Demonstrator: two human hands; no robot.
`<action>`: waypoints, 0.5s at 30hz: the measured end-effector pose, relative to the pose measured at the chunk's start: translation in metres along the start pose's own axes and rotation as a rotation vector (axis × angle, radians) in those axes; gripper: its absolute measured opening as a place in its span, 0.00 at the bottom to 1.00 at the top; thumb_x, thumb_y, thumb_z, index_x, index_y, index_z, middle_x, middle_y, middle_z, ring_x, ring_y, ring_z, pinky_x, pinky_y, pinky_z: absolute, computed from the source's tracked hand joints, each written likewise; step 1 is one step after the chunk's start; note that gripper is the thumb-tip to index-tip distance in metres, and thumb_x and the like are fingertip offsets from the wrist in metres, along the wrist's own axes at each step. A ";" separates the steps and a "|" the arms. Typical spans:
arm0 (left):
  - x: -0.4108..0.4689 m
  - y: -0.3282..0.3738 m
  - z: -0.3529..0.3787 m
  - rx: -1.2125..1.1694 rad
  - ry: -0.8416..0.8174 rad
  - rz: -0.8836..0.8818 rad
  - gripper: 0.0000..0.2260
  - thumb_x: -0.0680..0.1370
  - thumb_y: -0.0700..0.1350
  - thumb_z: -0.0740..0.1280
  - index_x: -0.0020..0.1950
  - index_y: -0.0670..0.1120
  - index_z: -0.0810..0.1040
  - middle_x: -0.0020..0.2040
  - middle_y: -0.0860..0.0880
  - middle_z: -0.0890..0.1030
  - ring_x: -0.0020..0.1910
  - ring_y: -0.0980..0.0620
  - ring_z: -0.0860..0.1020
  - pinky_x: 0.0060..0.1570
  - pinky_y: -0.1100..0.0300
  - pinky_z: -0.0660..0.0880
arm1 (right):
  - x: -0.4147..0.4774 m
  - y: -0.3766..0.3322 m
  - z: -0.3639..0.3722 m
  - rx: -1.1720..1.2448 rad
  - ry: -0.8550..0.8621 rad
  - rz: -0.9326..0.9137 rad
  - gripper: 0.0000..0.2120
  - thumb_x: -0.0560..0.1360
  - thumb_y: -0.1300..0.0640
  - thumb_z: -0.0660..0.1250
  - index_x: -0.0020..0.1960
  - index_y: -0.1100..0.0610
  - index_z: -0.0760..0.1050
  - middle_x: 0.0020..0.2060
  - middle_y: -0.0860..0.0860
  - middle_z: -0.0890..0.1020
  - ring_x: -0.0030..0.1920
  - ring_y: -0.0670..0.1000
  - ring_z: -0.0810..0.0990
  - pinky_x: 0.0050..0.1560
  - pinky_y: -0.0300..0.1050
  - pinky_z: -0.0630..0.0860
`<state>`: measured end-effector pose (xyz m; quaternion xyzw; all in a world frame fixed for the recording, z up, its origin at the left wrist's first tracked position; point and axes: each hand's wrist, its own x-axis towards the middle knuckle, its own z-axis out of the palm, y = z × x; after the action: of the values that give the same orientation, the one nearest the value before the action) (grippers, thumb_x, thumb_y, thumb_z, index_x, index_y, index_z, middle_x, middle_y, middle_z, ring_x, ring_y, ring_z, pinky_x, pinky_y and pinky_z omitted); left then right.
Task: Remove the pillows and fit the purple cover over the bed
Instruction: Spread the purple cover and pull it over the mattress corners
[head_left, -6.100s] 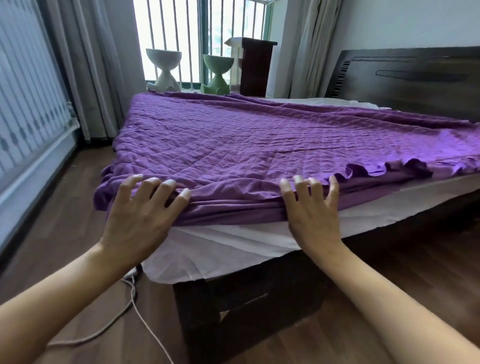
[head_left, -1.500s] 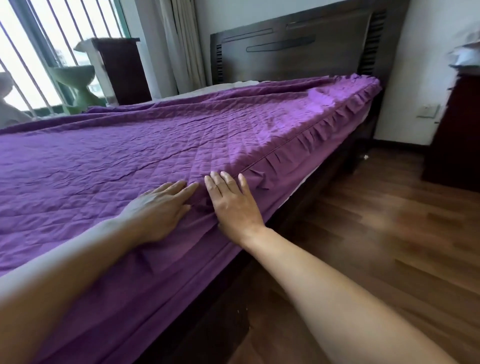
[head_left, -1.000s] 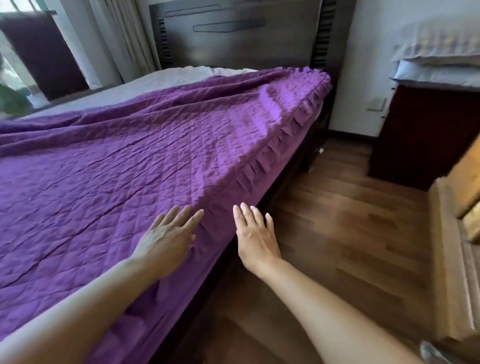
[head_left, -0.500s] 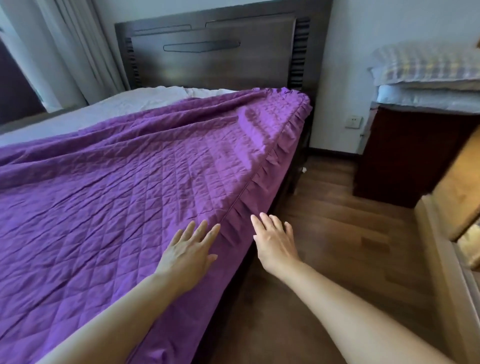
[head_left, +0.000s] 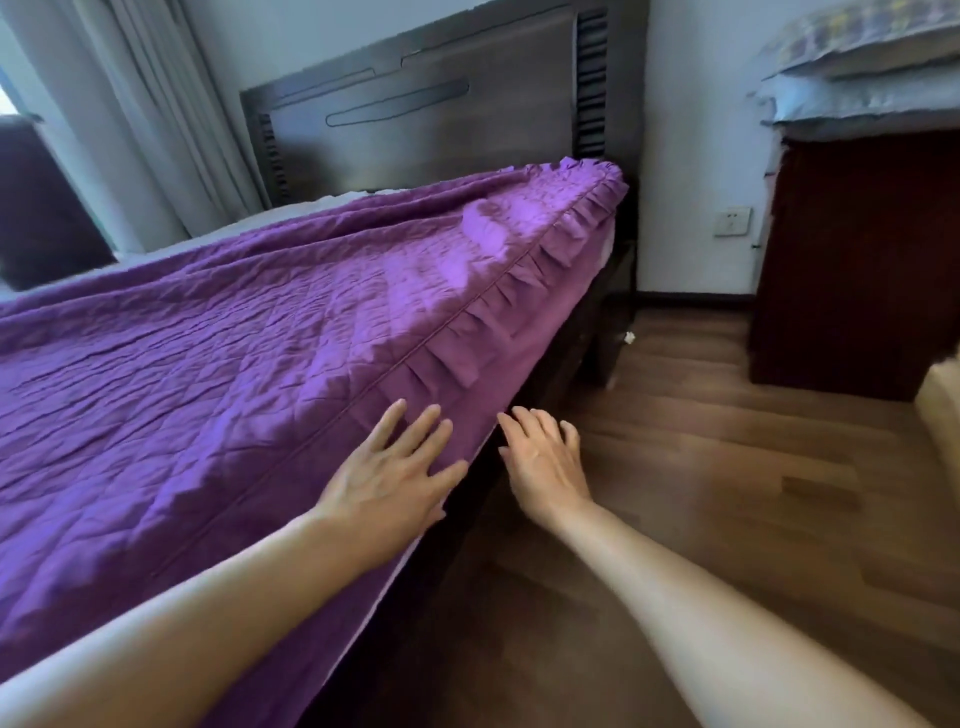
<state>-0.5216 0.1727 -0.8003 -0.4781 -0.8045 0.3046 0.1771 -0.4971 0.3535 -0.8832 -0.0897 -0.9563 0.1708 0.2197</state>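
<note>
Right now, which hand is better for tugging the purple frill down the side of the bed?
Probably the right hand: it is open just past the edge, beside the hanging frill. The left hand lies flat on the cover, up at the top edge.

A dark slatted wooden headboard (head_left: 426, 119) stands against a pale white wall (head_left: 691, 130), with light grey curtains (head_left: 156, 119) hanging at its left (daylight enters there), a white wall socket (head_left: 731, 222) beside a tall dark reddish-brown cabinet (head_left: 857, 260) at its right, and a brown wood-plank floor (head_left: 727, 493) below.

A dark cabinet (head_left: 857, 260) stands on wooden floor (head_left: 753, 467) near a wall socket (head_left: 732, 222).
</note>
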 end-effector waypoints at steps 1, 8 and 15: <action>0.003 0.008 0.001 0.059 -0.012 0.039 0.22 0.71 0.56 0.70 0.63 0.52 0.76 0.71 0.40 0.68 0.72 0.39 0.63 0.69 0.38 0.48 | -0.001 0.008 0.001 0.016 0.027 -0.013 0.19 0.80 0.56 0.56 0.71 0.55 0.65 0.68 0.51 0.69 0.70 0.55 0.62 0.68 0.56 0.56; 0.022 0.006 -0.008 0.341 -0.060 -0.074 0.18 0.74 0.42 0.63 0.65 0.42 0.75 0.67 0.39 0.71 0.69 0.39 0.65 0.69 0.37 0.37 | -0.009 0.035 0.019 0.137 0.033 -0.090 0.16 0.79 0.57 0.58 0.66 0.52 0.73 0.63 0.50 0.75 0.66 0.56 0.67 0.65 0.56 0.59; 0.026 -0.003 -0.009 0.214 0.140 -0.265 0.25 0.57 0.35 0.73 0.54 0.38 0.80 0.52 0.42 0.79 0.54 0.42 0.68 0.64 0.41 0.56 | 0.021 0.017 0.035 0.126 0.034 -0.233 0.21 0.78 0.59 0.59 0.70 0.50 0.66 0.68 0.50 0.68 0.68 0.56 0.64 0.65 0.57 0.58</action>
<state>-0.5310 0.1976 -0.7921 -0.3664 -0.8092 0.3285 0.3209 -0.5299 0.3639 -0.9109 0.0331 -0.9437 0.2022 0.2596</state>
